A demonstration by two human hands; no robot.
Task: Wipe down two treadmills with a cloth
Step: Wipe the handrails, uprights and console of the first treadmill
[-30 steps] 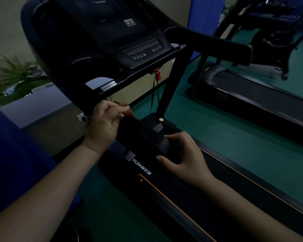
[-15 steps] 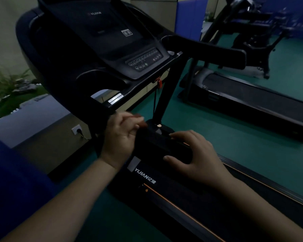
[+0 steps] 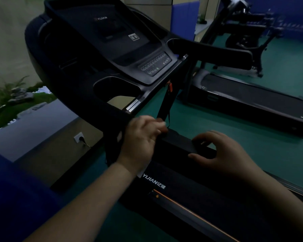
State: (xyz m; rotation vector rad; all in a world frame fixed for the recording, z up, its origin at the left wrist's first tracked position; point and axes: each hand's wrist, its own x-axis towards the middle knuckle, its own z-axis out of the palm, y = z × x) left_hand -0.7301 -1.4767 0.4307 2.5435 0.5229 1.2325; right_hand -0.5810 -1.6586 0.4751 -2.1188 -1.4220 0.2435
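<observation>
Dim light; the dark cloth (image 3: pixel 177 145) was hard to separate from the black motor cover of the near treadmill (image 3: pixel 191 194). It lay folded on that cover, below the console (image 3: pixel 122 42). My left hand (image 3: pixel 140 138) pinched its left end, fingers curled. My right hand (image 3: pixel 222 152) pressed its right end, fingers spread. Cup holder (image 3: pixel 115 89) contents unreadable. The second treadmill (image 3: pixel 248 98) stood well apart, cut off at right.

Second treadmill (image 3: pixel 248 100) stands right of the near treadmill (image 3: pixel 112 55).
</observation>
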